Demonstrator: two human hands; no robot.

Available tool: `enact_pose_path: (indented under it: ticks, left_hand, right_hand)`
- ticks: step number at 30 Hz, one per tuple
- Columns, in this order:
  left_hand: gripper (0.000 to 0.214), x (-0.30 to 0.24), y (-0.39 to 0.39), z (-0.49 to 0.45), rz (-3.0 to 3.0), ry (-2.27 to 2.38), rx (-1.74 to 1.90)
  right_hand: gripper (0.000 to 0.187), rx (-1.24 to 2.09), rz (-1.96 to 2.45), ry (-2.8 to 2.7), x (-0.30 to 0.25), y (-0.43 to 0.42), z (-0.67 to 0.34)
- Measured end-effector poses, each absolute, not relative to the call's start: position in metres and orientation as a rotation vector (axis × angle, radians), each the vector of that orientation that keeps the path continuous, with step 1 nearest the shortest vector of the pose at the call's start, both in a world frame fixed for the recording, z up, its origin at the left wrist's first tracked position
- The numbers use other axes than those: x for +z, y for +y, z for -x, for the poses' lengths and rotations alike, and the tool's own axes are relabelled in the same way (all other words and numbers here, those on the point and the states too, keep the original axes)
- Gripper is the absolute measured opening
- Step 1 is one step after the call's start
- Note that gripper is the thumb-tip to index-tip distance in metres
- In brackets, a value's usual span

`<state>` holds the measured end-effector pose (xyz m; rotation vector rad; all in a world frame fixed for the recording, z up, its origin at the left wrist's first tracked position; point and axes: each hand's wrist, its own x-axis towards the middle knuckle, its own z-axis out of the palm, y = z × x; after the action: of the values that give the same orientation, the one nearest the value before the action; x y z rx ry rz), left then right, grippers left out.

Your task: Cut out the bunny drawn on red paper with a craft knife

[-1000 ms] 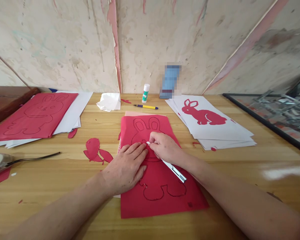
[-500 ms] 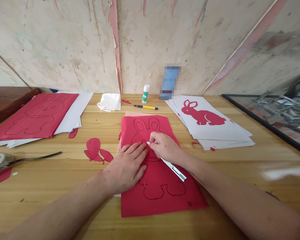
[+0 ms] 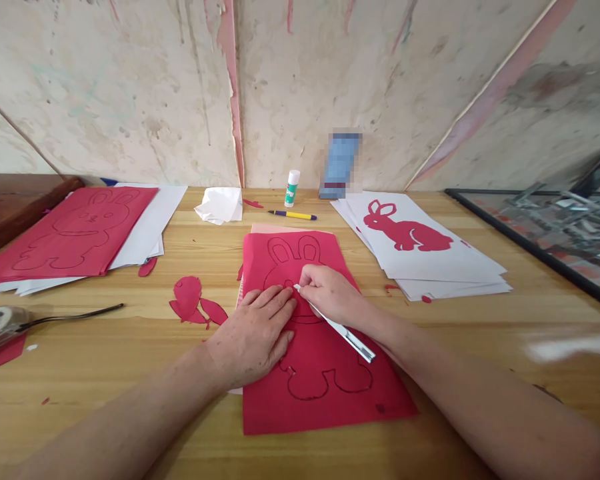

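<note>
Okay, the red sheet (image 3: 330, 413) is lying up front on the surface (image 3: 180, 347), rabbit outline (image 3: 320, 357) showing. The left hand (image 3: 263, 330) is resting on it, grip opened out flat. The right hand (image 3: 327, 292) is holding a slim craft knife (image 3: 354, 343) in a tight grip, tip end over the rabbit's face, just beside the left hand. Some red scraps (image 3: 187, 293) are lying off to the left. Further back, a red rabbit cutout (image 3: 415, 235) is sitting on white sheets (image 3: 450, 266), a yellow pen (image 3: 295, 215) is lying flat, and a glue stick (image 3: 292, 189) is standing near the wall (image 3: 155, 87).
</note>
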<state>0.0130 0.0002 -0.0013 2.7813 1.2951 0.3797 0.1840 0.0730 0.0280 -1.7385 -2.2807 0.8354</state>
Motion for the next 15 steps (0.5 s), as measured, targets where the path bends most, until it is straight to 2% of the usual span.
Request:
enact_pose_path:
  ticks: [15]
  left_hand:
    - [0.044,-0.0005,-0.0007,-0.0128,-2.766,1.296,0.359]
  right_hand:
    - [0.011,0.919,1.718,-2.193,0.0241,0.0725,-0.1858]
